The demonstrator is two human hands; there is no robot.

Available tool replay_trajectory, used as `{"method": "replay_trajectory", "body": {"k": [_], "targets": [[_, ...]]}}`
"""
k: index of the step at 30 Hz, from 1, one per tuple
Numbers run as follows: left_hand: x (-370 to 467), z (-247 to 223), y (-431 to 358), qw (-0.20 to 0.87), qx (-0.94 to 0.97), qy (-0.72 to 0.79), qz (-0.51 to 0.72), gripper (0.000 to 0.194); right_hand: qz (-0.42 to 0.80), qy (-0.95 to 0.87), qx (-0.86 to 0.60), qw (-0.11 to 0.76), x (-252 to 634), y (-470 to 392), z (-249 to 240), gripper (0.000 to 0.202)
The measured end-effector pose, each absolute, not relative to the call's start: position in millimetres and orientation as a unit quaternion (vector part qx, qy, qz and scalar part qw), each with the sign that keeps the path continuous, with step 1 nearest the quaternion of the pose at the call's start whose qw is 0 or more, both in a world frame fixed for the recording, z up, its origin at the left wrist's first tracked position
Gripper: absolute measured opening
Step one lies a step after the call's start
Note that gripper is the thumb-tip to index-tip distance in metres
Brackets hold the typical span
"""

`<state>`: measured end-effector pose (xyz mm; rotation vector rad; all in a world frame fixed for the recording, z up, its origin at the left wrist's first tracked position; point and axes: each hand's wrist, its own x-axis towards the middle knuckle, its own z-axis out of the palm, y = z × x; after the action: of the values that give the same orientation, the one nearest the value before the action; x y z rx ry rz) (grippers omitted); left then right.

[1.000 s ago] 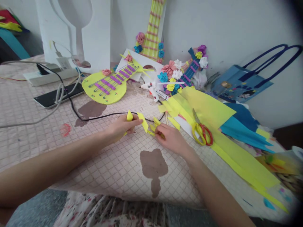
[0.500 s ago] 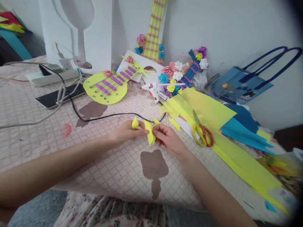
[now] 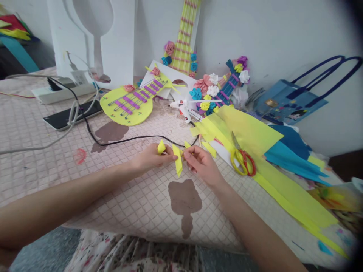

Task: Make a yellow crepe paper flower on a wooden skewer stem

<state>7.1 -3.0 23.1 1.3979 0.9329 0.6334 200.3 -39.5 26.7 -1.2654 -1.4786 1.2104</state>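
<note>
1. At the clock's centre, above the quilted table cover (image 3: pixel 136 206), a bent yellow strip (image 3: pixel 178 163) hangs from the left hand (image 3: pixel 150 156), gripped between thumb and finger.
2. Toward eleven o'clock of that strip, a folded yellow piece (image 3: pixel 161 147) stands up from between the same hand's fingers.
3. Just at three o'clock, the right hand (image 3: pixel 200 162) has its fingers curled near the strip's edge; whether they pinch anything I cannot tell.
4. At twelve, past a black cord (image 3: pixel 136 138), lies a white glue gun (image 3: pixel 185 112).
5. Between ten and eleven lies a yellow guitar shape (image 3: pixel 132 109) with purple bars; farther off, near ten, a phone (image 3: pixel 61 117).
6. At one o'clock is a blue guitar shape (image 3: pixel 228 88) with flowers.
7. Toward two are yellow sheets (image 3: pixel 249 126), then a blue bag (image 3: pixel 283 100); scissors (image 3: pixel 239 150) rest near three.
8. At six, a brown patch (image 3: pixel 185 196) marks the cover.
</note>
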Motion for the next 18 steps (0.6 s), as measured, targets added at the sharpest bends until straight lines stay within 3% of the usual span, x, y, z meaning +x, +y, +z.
{"method": "replay_trajectory", "body": {"k": [3,5,10,14,18], "targets": [[6.7,21.9,-1.7,0.618,0.607,0.413,0.281,0.028,0.325,-0.634,-0.552,0.432,220.0,-31.6,32.9,0.022],[6.5,21.6,-1.1,0.614,0.608,0.414,0.286,0.029,0.247,-0.68,-0.576,0.381,233.7,-26.8,35.1,0.017],[6.3,23.4,-1.4,0.615,0.604,0.419,0.285,0.027,0.159,-0.797,-0.553,0.183,241.1,-25.3,31.0,0.009],[6.4,24.1,-1.5,0.617,0.602,0.423,0.282,0.028,0.097,-0.817,-0.552,0.134,230.5,-28.9,23.0,0.008],[6.6,23.6,-1.3,0.607,0.614,0.422,0.276,0.028,0.094,-0.803,-0.569,0.15,228.7,-27.2,19.8,0.006]]}}
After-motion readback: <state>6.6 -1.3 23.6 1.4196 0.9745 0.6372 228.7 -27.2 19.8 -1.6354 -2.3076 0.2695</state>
